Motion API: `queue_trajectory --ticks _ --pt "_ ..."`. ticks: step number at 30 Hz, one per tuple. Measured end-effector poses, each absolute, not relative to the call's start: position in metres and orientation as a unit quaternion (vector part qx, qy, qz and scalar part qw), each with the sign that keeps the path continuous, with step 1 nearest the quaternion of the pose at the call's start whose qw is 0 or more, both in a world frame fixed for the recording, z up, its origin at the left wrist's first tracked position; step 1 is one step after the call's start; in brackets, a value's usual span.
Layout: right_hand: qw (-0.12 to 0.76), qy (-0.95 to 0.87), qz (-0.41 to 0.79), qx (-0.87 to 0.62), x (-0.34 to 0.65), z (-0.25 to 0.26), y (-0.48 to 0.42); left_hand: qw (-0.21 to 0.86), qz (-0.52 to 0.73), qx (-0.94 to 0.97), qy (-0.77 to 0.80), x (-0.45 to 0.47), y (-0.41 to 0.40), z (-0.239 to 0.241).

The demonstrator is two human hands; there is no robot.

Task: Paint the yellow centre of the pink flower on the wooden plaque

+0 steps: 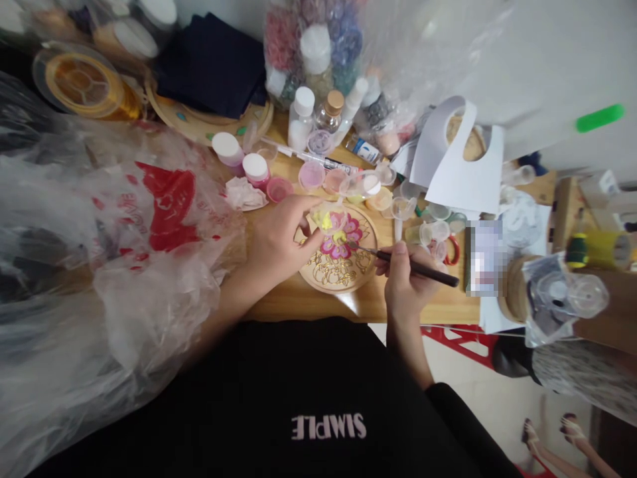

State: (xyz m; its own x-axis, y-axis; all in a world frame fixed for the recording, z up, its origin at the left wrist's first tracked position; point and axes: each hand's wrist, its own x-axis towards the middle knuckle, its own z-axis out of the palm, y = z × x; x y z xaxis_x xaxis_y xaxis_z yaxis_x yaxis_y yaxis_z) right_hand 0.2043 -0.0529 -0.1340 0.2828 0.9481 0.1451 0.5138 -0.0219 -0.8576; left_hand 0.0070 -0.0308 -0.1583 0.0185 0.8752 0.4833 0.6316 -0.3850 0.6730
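Observation:
A round wooden plaque (332, 282) lies on the table in front of me, with gold outlines and a flower filled in pink and purple. My left hand (286, 236) is closed on a small clear cup of yellow paste (323, 218), held over the plaque's upper left. Dabs of yellow show near the flower's middle. My right hand (409, 282) grips a dark-handled tool with a thin metal tip (423, 267). Its tip is at the flower's right side; the exact tip shape is too small to tell.
Small open cups of coloured paste (311, 175) and lidded jars (255, 169) stand behind the plaque. Bottles (302, 119) are further back. Crumpled plastic bags (149, 219) fill the left. A blurred-out phone-like object (485, 257) lies right. Another person's feet (572, 428) show at lower right.

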Motion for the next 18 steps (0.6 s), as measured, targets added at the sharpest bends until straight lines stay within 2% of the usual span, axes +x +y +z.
queue_trajectory --ticks 18 --pt "0.453 -0.540 0.252 -0.664 0.2036 -0.1335 -0.0539 0.136 0.456 0.705 0.526 0.0064 -0.0310 -0.1572"
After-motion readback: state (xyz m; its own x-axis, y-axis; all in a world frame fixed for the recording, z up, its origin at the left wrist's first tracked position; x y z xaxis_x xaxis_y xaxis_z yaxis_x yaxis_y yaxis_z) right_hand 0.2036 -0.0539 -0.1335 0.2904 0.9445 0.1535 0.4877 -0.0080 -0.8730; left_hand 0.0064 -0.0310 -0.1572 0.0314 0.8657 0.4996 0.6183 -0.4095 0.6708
